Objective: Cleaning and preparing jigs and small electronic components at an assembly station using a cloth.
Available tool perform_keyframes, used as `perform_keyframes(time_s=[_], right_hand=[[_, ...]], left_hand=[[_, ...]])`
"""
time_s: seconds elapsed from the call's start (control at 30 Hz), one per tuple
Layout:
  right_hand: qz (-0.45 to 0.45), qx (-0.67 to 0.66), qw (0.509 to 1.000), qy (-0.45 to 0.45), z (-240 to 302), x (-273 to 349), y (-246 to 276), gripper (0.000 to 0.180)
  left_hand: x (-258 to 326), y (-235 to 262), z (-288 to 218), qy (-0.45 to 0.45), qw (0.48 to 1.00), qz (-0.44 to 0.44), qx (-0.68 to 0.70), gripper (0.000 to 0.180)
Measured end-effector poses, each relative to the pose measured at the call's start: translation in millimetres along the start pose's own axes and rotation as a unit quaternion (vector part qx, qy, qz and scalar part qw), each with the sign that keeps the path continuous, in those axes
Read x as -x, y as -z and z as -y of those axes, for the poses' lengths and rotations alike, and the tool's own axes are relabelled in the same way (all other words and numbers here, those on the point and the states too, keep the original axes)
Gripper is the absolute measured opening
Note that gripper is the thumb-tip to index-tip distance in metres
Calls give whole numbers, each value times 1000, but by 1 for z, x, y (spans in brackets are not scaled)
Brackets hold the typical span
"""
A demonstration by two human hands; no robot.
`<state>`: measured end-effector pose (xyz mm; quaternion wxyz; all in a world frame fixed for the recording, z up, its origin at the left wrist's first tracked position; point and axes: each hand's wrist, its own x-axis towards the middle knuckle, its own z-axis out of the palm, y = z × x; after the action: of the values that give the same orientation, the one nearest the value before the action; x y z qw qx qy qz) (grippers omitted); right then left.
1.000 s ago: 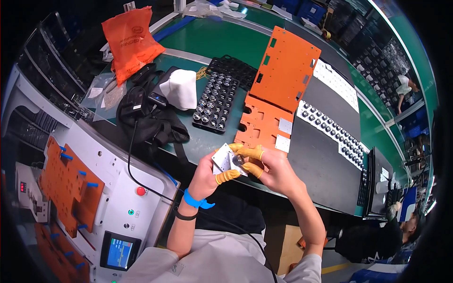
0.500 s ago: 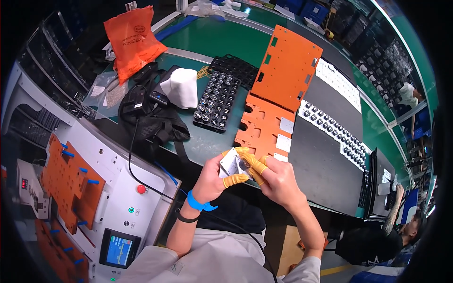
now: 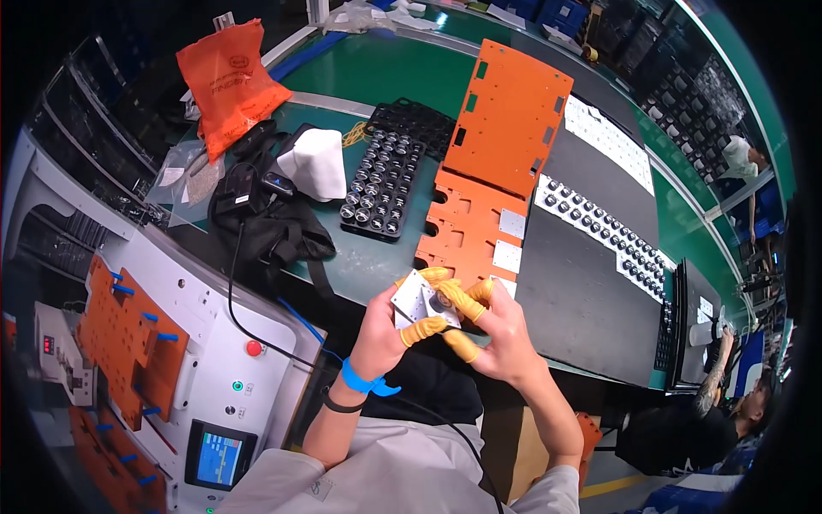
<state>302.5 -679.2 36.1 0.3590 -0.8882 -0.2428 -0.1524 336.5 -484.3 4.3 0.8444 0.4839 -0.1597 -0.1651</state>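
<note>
My left hand (image 3: 382, 332), in yellow finger cots, holds a thin white plate with small holes (image 3: 412, 296) tilted above the table's front edge. On the plate's right side sits a small dark round part (image 3: 440, 302). My right hand (image 3: 503, 341), also in yellow finger cots, has its fingertips bent against this part; its thumb lies lower, near the plate's edge. Just beyond both hands is an orange fixture base (image 3: 454, 224) with cut-outs, and white plates (image 3: 507, 255) lie along its right side. Its orange lid (image 3: 514, 116) is raised at the back.
A black tray (image 3: 366, 230) of round dark parts stands left of the fixture. White strips (image 3: 591, 224) bearing similar parts lie to the right on a black mat (image 3: 565, 317). Far left are a black strap bundle (image 3: 287, 236), an orange bag (image 3: 231, 81) and a machine with a screen (image 3: 220, 454). A co-worker (image 3: 685, 437) is at right.
My right thumb has moved down and away from the round part, and the right fingers have opened a little. The plate stays in my left hand. The whole view has shifted slightly.
</note>
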Motion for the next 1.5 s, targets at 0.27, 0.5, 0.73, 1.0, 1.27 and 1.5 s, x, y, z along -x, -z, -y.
perform_keyframes(time_s=[0.27,0.5,0.73,1.0,1.27,1.5], right_hand=[[-143,136,979,55,-5,6,-13,54],[-221,229,945,79,-14,4,3,50],[-201,165,964,50,-22,1,18,37],[-145,117,982,21,-20,-2,18,30],[-71,41,997,7,-21,-1,21,27],[-74,-142,986,-40,-17,-4,20,31]], left_hand=[[2,1,25,101,987,58,109,56],[-5,-4,27,127,967,6,222,42],[-21,-4,11,91,992,6,87,38],[-28,-21,-10,-2,979,-9,-204,27],[-24,-14,-9,-142,922,25,-359,32],[-25,-19,-17,-159,929,21,-333,33]])
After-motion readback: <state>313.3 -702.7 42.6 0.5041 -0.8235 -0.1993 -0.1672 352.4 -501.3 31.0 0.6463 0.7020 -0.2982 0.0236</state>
